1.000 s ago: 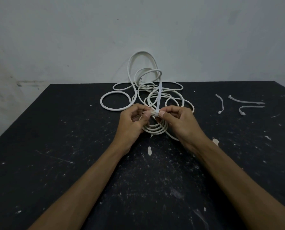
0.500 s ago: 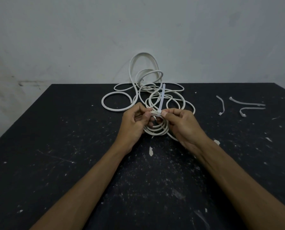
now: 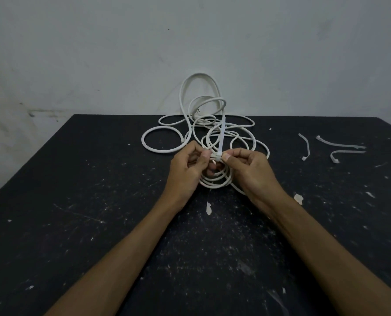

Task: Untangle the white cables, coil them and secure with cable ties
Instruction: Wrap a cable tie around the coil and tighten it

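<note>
The small round coil of white cable sits between both hands at the table's middle. The left hand pinches the coil's top. The right hand pinches the thin white plastic cable tie, whose tail points to 12 o'clock, away from the fingers.

Both the left hand and right hand pinch a translucent plastic cable tie wrapped round a coiled white cable; loose white cable loops lie just behind that coil.
</note>
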